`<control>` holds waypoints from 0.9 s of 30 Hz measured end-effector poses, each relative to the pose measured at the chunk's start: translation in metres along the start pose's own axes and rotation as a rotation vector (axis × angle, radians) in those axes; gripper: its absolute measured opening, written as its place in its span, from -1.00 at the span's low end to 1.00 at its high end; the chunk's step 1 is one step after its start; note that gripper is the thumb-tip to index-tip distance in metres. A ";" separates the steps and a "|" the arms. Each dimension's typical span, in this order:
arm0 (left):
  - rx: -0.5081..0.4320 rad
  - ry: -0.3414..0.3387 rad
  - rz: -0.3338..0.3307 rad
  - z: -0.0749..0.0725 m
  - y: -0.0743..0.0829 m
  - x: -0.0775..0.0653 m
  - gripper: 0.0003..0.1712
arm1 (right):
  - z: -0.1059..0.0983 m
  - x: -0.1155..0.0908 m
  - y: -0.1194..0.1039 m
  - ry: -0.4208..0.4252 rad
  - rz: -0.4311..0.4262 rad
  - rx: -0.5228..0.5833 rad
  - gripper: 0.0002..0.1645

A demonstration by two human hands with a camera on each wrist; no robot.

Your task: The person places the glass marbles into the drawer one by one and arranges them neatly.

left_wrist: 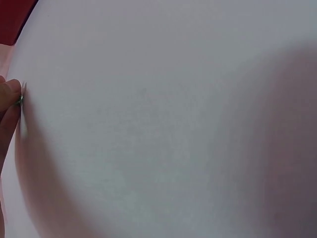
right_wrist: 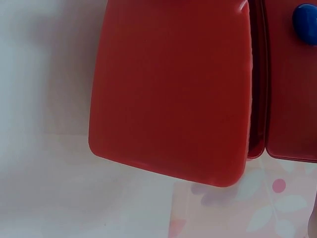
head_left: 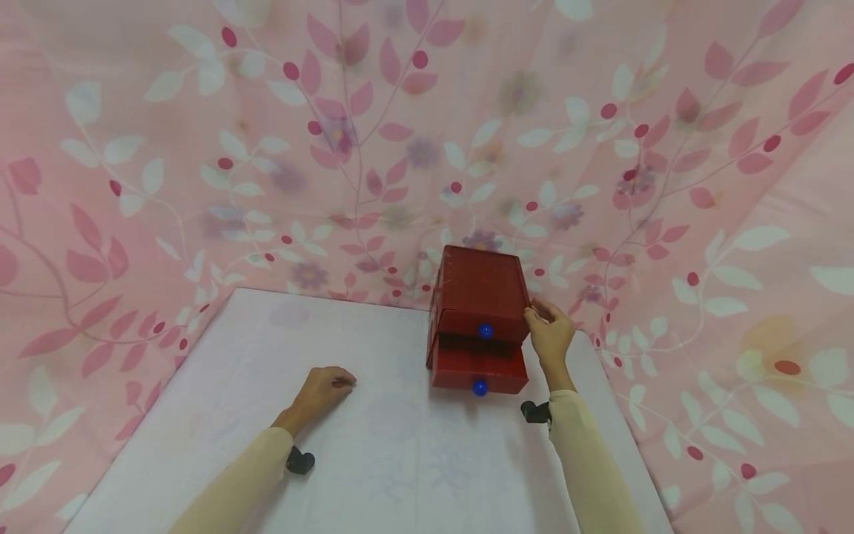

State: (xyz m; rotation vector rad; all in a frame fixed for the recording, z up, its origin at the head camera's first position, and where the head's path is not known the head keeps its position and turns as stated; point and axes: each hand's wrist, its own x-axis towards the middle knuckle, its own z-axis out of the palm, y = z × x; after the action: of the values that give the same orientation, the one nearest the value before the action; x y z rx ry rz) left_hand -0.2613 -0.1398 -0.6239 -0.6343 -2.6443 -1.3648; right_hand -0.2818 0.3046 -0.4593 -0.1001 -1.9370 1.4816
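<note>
A red two-drawer box [head_left: 483, 285] stands at the back of the table. Its lower drawer [head_left: 479, 367] is pulled out, and the upper one looks closed. Each has a blue round knob [head_left: 480, 388]. My right hand [head_left: 551, 334] holds the box's right side near the upper front corner, fingers bent against the edge. Left of the box, low over the table, is my left hand [head_left: 323, 393]. Its thumb and finger [left_wrist: 12, 89] pinch a small, thin, shiny thing [left_wrist: 21, 100] with a green glint, too small to identify. The right wrist view shows the drawer's red front [right_wrist: 171, 94] up close.
A white cloth covers the table [head_left: 373, 460]. Pink floral fabric [head_left: 373, 148] hangs behind the table and on both sides, close behind the box. A dark wrist camera [head_left: 300, 461] sits at each cuff.
</note>
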 end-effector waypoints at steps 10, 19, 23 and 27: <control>-0.035 -0.006 0.060 -0.001 0.010 0.012 -0.78 | 0.000 0.002 0.008 0.006 0.025 -0.013 -0.69; -0.074 0.003 0.147 0.001 0.033 0.038 -0.82 | -0.001 -0.006 -0.026 -0.021 -0.009 -0.028 -0.67; -0.109 0.004 0.178 0.002 0.046 0.048 -0.83 | -0.001 -0.008 -0.028 -0.014 -0.007 -0.028 -0.67; -0.128 0.008 0.228 0.003 0.059 0.058 -0.82 | -0.001 -0.008 -0.027 -0.028 -0.011 -0.012 -0.67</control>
State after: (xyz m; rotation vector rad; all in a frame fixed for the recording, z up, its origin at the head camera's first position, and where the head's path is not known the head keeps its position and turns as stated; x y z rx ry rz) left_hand -0.2895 -0.0888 -0.5650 -0.9113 -2.4021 -1.4710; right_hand -0.2662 0.2931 -0.4390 -0.0738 -1.9654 1.4716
